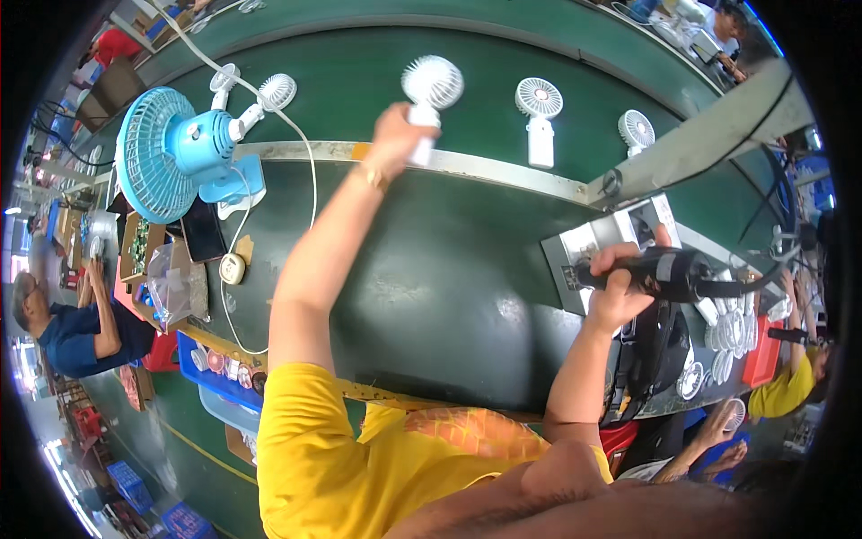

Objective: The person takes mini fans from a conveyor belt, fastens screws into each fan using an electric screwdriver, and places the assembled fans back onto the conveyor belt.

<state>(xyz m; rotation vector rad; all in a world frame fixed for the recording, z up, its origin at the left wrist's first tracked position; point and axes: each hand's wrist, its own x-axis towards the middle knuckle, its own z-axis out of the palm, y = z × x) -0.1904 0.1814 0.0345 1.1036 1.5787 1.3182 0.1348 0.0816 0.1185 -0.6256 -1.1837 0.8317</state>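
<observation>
My left hand (pixel 396 144) reaches across the bench with its fingers closed round the handle of a white handheld fan (pixel 433 83), over the edge of the green conveyor belt (pixel 359 76). My right hand (pixel 618 304) grips a black cylindrical electric screwdriver (pixel 673 274), with a cable running off to the right. That tool lies roughly level, its tip beside a silver metal fixture (pixel 575 248) on the bench. Farther right on the belt are a second white handheld fan (pixel 540 112) and a third fan (pixel 636 131), partly behind a pale post.
A blue desk fan (pixel 171 153) and white cables stand at left, near two more white fans. The pale post (pixel 709 135) slants across the right. White fan parts (pixel 732 328) and a red tray (pixel 762 352) lie at far right. Co-workers sit on both sides.
</observation>
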